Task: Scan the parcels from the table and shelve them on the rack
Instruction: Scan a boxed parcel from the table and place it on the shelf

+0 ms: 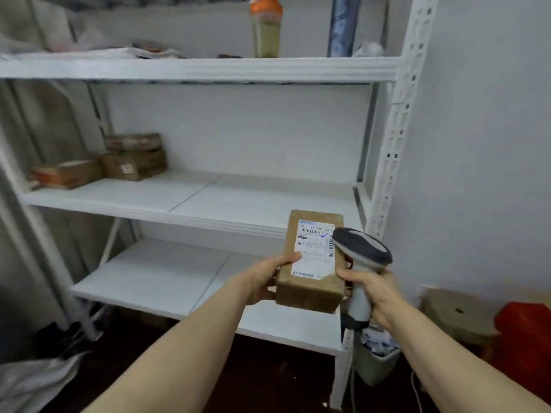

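Parcel (310, 263), a brown cardboard box, is held flat in front of the rack (399, 138) with its white label (316, 248) facing up, which looks meant to keep the barcode open to the scanner (362, 248). The left hand (262, 278) grips the box from its left side, thumb lying over the top at the label's border, fingers curled out of sight beneath. The right hand (375, 290) is wrapped tightly round the scanner's handle. The scanner's dark head sits just beside the parcel's right edge, near the barcode rather than aimed squarely at it; whether a scan is being taken I cannot tell. The parcel hangs above the lower shelf (167, 275) and just below the front lip of the middle shelf (238, 201), where 3 other boxes (131, 165) sit at the far left, so that shelf seems its likely place.
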`<state>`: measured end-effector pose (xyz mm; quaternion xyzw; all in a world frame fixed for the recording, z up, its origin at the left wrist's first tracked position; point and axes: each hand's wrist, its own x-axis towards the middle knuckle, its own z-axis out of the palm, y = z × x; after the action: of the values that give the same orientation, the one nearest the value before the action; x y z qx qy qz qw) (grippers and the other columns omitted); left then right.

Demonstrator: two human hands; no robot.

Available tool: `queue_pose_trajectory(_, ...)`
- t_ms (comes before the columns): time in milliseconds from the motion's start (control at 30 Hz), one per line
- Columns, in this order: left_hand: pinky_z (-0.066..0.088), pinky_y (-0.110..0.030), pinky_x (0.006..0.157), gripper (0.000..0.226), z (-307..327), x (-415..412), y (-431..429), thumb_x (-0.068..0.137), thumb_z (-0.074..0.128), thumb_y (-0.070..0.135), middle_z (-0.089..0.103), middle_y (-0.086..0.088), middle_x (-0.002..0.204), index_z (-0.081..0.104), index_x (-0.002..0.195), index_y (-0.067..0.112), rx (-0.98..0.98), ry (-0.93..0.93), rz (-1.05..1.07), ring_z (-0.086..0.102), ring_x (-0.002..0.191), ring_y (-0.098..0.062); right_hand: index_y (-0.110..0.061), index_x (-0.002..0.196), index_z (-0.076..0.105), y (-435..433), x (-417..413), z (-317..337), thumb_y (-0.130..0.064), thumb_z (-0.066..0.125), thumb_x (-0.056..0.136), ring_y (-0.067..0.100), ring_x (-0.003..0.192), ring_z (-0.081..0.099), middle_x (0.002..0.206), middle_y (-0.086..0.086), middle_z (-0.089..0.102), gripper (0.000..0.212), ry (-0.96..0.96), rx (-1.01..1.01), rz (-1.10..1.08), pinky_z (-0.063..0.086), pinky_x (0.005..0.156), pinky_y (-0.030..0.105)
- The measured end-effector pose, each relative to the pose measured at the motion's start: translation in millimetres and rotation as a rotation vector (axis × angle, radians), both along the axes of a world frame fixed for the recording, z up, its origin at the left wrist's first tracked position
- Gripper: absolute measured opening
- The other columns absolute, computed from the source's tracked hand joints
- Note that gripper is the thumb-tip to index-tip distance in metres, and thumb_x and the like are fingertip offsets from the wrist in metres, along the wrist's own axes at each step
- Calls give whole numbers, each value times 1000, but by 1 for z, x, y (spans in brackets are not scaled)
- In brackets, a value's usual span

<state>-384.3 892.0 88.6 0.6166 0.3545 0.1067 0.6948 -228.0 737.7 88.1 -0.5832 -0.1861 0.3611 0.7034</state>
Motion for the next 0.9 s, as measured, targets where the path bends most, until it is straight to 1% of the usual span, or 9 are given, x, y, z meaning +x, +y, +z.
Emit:
queue_pose_trajectory(100, 43, -49, 89, 68, 9, -65, 45, 62, 75, 58, 66, -3, 115, 61, 118, 23, 2, -11, 77, 56, 109, -23, -2, 100, 67, 69, -45, 2, 7, 78, 65, 23, 65, 70, 82, 12, 75, 38, 23, 4, 84, 56, 56, 33)
queue_pose_trajectory(167, 42, -51, 93, 65, 14, -104, 70, 57, 80, 52, 64, -3, 114, 61, 114, 26, 1, -42, 113, 54, 110, -24, -3, 98, 67, 110, -70, 6, 4, 80, 64, 25, 67, 72, 84, 12, 75, 37, 31, 14, 123, 56, 54, 31)
queue_pose_trajectory(267, 49, -36, 87, 62, 14, -153, 100, 48, 81, 46, 65, -1, 106, 64, 107, 33, -7, -105, 202, 56, 103, -20, -5, 92, 68, 168, -106, 11, 2, 81, 62, 25, 66, 73, 81, 11, 76, 33, 17, 15, 202, 57, 55, 32)
queue_pose_trajectory(333, 53, -25, 75, 59, 14, -180, 120, 53, 80, 42, 70, 3, 103, 64, 109, 37, -1, -161, 264, 61, 95, -15, -5, 91, 68, 204, -130, 10, 2, 82, 63, 25, 68, 73, 80, 9, 76, 32, 2, 6, 257, 57, 55, 32)
queue_pose_trajectory(400, 53, -20, 66, 54, 15, -204, 144, 60, 77, 39, 72, 5, 101, 62, 112, 39, 17, -202, 306, 65, 91, -13, -5, 92, 68, 241, -152, 9, 2, 82, 64, 25, 69, 72, 78, 7, 76, 33, 4, 2, 303, 57, 55, 31)
queue_pose_trajectory(533, 45, -35, 85, 61, 15, -249, 205, 56, 78, 44, 57, -3, 122, 59, 114, 45, 48, -131, 396, 51, 110, -21, -5, 91, 68, 317, -190, 7, 4, 82, 63, 20, 61, 72, 74, 5, 75, 32, 21, 21, 381, 55, 51, 27)
queue_pose_trajectory(600, 46, -35, 88, 65, 15, -266, 243, 57, 81, 42, 52, -4, 126, 59, 118, 43, 48, -142, 446, 49, 114, -23, -6, 91, 68, 359, -206, 6, 5, 81, 63, 20, 62, 72, 74, 5, 75, 33, 44, 42, 406, 55, 51, 27)
queue_pose_trajectory(767, 47, -30, 85, 68, 23, -294, 348, 48, 85, 43, 56, -4, 125, 66, 113, 38, 67, -156, 542, 50, 115, -22, -4, 101, 67, 470, -235, 11, 4, 82, 63, 30, 84, 73, 90, 12, 75, 41, 61, 67, 458, 60, 72, 39)
queue_pose_trajectory(900, 39, -38, 108, 80, 27, -317, 426, 49, 86, 44, 56, -6, 129, 60, 123, 29, 51, -171, 620, 48, 122, -25, -6, 99, 69, 553, -257, 21, 5, 80, 67, 29, 85, 72, 88, 11, 75, 35, 49, 65, 495, 61, 68, 35)
